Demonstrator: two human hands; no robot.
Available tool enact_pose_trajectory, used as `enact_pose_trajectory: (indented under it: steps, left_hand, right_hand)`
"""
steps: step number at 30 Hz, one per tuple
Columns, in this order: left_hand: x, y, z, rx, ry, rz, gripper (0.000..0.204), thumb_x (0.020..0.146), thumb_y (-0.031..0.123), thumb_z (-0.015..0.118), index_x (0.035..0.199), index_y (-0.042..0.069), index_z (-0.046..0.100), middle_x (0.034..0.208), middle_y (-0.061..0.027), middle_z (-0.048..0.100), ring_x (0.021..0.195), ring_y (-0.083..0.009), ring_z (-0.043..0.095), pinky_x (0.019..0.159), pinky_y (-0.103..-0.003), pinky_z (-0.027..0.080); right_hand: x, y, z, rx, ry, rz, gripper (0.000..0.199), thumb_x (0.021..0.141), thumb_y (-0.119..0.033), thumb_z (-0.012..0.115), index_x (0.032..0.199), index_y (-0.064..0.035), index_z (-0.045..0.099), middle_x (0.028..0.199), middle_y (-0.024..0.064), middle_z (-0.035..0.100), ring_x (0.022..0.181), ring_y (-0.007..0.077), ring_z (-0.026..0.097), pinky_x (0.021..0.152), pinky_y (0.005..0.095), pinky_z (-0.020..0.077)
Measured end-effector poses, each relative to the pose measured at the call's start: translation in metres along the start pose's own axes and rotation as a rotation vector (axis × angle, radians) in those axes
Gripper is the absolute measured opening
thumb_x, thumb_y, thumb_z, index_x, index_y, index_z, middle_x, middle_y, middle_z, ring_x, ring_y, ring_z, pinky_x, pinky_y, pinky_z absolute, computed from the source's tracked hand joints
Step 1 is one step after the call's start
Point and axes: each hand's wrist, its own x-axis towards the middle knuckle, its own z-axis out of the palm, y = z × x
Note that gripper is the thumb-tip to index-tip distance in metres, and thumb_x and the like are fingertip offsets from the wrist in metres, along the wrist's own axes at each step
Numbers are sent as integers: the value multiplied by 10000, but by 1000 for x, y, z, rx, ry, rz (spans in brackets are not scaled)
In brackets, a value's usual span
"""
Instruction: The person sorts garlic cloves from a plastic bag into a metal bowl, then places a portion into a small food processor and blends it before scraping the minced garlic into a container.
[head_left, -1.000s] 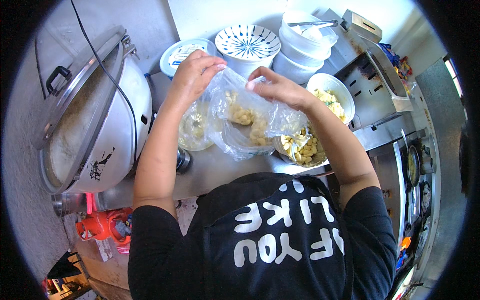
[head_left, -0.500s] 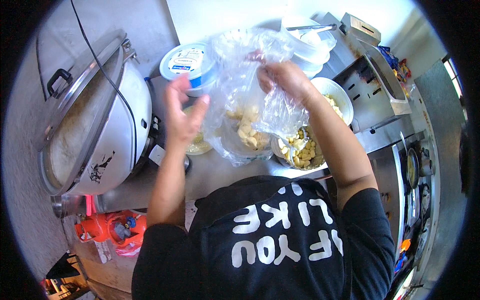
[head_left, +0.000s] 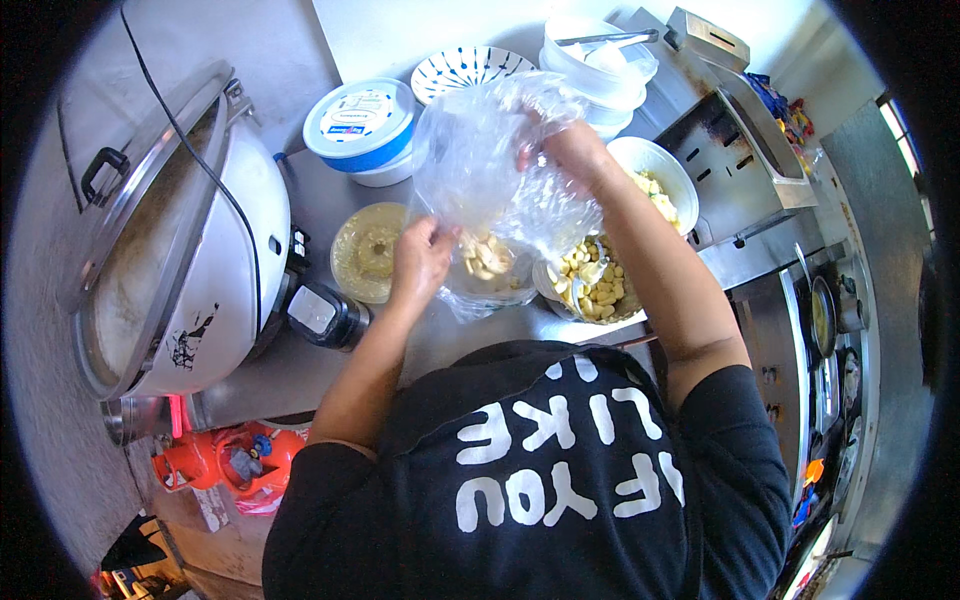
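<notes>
Centre of frame, above steel surface (head_left: 300,375): clear plastic bag (head_left: 480,165) with pale food pieces. Right hand (head_left: 565,150) clamped on bag's upper edge; left hand (head_left: 425,255) closed on lower part. Bowl of pieces (head_left: 595,285) just right; yellow-lidded tub (head_left: 365,250) left.

1. Steel bench (head_left: 300,215).
2. On it: big cooker (head_left: 190,270), lidded tub (head_left: 362,128), patterned bowl (head_left: 470,70).
3. Also a yellow-filled container (head_left: 368,250), a bowl of pale pieces (head_left: 595,285) and stacked white tubs (head_left: 600,65).
</notes>
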Motion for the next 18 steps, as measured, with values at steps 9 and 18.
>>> enact_pose_trajectory:
  steps: [9,18]
  left_hand:
    - [62,45,-28,-43,3,243,175,916,151,571,983,-9,588,818,-155,631,742,-211,607,700,-336,470]
    - [87,53,-29,-106,76,395,154,947,125,524,1032,2,560,892,-125,643,779,-172,584,720,-317,469]
  right_hand:
    - [6,35,-51,359,-139,150,573,1008,-451,370,1333,13,457,724,58,587,722,175,637,616,288,520]
    - [-11,20,-53,536,-182,179,661,977,-504,405,1382,17,394,1059,160,630,1010,242,627,856,354,526]
